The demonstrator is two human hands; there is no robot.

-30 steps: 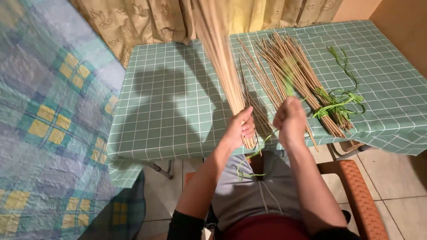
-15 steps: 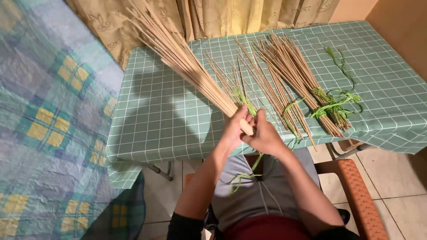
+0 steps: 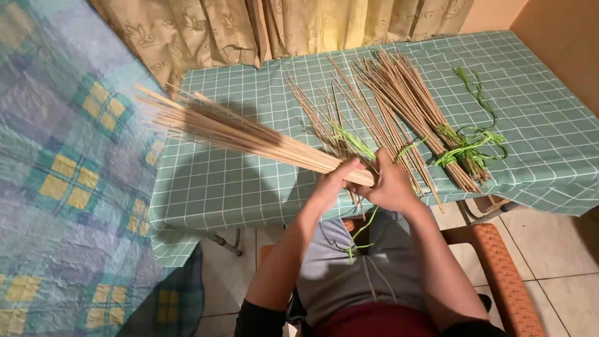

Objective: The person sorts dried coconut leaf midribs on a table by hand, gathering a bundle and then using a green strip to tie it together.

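Observation:
Both of my hands grip one bundle of thin tan sticks (image 3: 237, 132) at its near end, over the front edge of the table. My left hand (image 3: 334, 181) wraps the bundle from the left; my right hand (image 3: 390, 184) closes on the same end from the right. The bundle fans out to the left, low above the cloth. A green strip (image 3: 359, 232) hangs from my hands down over my lap. Loose sticks with a green strip (image 3: 349, 138) lie just beyond my hands.
A green checked tablecloth (image 3: 249, 93) covers the table. A tied bundle of sticks (image 3: 412, 103) with green strips (image 3: 471, 146) lies at right. Beige curtains (image 3: 281, 25) hang behind. A patterned blue bedspread (image 3: 56, 175) is at left, an orange chair arm (image 3: 499, 268) at right.
The bundle in my hands has swung from pointing away and upright down to the left, now lying nearly flat over the table. My hands have come together on its end.

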